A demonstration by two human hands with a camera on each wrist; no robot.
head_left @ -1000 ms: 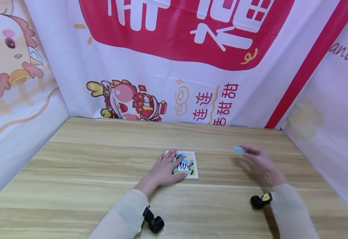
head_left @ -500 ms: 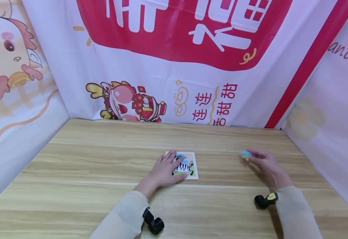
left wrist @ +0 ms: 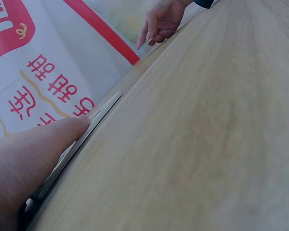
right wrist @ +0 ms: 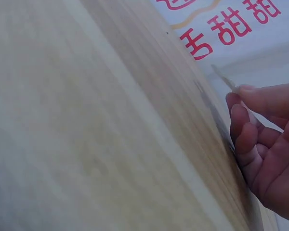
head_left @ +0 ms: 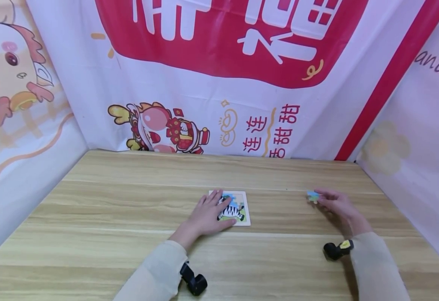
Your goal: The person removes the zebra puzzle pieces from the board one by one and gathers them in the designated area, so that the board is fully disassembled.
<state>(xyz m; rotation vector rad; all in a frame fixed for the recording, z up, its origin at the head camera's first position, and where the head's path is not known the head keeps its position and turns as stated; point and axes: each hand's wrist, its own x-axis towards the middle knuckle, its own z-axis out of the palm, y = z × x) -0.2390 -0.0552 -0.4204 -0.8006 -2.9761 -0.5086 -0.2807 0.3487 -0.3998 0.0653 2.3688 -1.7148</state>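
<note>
A small zebra puzzle board (head_left: 238, 209) lies flat in the middle of the wooden table (head_left: 129, 209). My left hand (head_left: 208, 215) rests on its left half with straight fingers, pressing it down; in the left wrist view a finger (left wrist: 33, 154) lies along the board's edge (left wrist: 98, 115). Off to the right, my right hand (head_left: 336, 205) pinches a small blue puzzle piece (head_left: 312, 195) just above the tabletop. The right wrist view shows the thin piece (right wrist: 226, 81) edge-on between thumb and fingertips (right wrist: 241, 113).
Printed white and red banners (head_left: 219, 75) wall the table in at the back, left and right. Black wrist cameras (head_left: 193, 282) sit under both sleeves. Bare wood stretches left of the board and between the two hands.
My right hand has carried the blue piece a little to the right and down toward the table. The left hand and the board have stayed put.
</note>
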